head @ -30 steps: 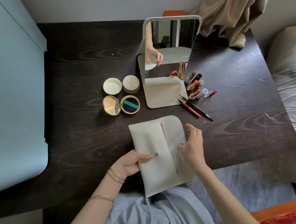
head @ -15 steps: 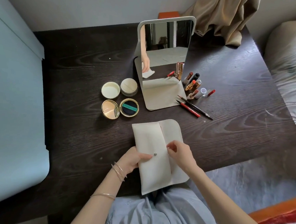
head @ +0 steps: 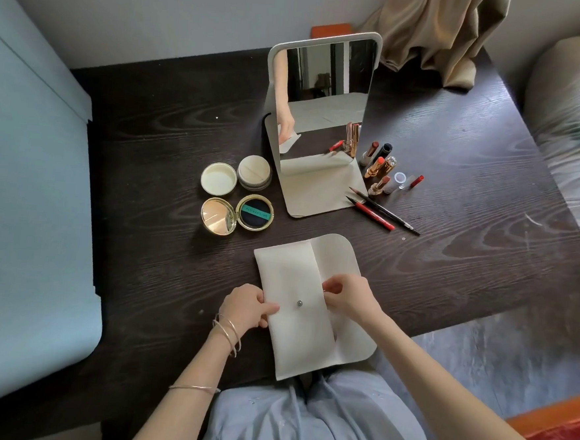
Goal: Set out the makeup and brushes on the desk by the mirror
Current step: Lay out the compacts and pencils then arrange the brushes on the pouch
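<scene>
A cream pouch (head: 298, 282) with a metal snap lies at the desk's near edge. My left hand (head: 246, 306) grips its left edge, thumb on top. My right hand (head: 348, 297) pinches the pouch's inner edge under the opened flap, fingers curled. A standing mirror (head: 324, 95) is behind it. Left of the mirror sit an open gold compact (head: 237, 214), a cream lid (head: 218, 178) and a puff jar (head: 254, 173). Several lipsticks (head: 378, 167) and two pencils (head: 378, 210) lie to the mirror's right.
The dark wooden desk (head: 157, 135) has a pale blue cabinet (head: 29, 153) on its left and a bed (head: 574, 112) on its right. A beige cloth (head: 432, 30) hangs over the desk's back right corner.
My right hand has come down from the raised flap to the pouch's opening and now pinches there. The flap has settled flat. My left hand has kept its hold.
</scene>
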A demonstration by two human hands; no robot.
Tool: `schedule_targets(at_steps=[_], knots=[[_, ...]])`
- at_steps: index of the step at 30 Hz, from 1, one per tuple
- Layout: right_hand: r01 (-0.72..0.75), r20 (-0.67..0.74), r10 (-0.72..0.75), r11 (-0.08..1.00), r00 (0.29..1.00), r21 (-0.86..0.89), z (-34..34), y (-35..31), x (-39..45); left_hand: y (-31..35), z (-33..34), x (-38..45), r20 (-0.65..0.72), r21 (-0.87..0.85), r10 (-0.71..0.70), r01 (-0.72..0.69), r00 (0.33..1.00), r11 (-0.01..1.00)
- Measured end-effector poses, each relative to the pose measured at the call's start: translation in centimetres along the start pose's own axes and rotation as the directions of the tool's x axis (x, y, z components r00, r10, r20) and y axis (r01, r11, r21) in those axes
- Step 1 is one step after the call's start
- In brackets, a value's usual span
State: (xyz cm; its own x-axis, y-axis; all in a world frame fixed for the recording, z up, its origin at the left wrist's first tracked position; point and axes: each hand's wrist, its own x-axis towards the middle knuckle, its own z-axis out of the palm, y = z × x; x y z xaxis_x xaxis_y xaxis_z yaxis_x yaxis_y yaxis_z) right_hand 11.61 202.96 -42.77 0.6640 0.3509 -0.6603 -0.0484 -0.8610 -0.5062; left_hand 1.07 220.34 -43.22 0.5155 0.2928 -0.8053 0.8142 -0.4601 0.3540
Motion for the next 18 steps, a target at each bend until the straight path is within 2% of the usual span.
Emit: schedule_targets(at_steps=[2,5,7,10,13,15,18], knots=[[0.009,0.015,-0.010,1.000,1.000,0.001,0.1,-0.2,-0.1,-0.3,0.0,-0.4,-0.008,-0.015,0.019,-0.019,1.000,1.000],[0.035,-0.050,-0.036,0.999,0.998,-0.023,0.4,0.2,-0.5,0.7,0.5,-1.6,-0.151,0.289,0.033,0.012,0.988,0.957],[0.067,-0.086,-0.072,0.996,0.994,-0.058,0.6,0.8,-1.0,1.6,0.9,-2.1,-0.233,0.383,0.051,0.044,0.971,0.923],[0.081,-0.070,-0.080,0.997,0.994,0.014,0.9,1.5,-1.3,1.7,1.5,-2.0,-0.198,0.303,0.036,0.026,0.980,0.953],[0.086,-0.044,-0.083,0.993,0.996,0.085,1.3,1.1,-0.9,0.8,1.4,-1.2,-0.183,0.102,0.017,0.002,0.983,0.995],[0.103,0.036,-0.105,0.994,0.994,0.042,1.8,0.3,-0.6,0.3,1.2,-0.9,-0.172,-0.019,-0.026,0.023,0.985,1.000],[0.142,0.180,-0.130,0.988,0.975,-0.057,2.5,-1.3,-0.7,0.1,1.3,-0.8,-0.176,-0.089,-0.043,0.028,0.983,0.996]])
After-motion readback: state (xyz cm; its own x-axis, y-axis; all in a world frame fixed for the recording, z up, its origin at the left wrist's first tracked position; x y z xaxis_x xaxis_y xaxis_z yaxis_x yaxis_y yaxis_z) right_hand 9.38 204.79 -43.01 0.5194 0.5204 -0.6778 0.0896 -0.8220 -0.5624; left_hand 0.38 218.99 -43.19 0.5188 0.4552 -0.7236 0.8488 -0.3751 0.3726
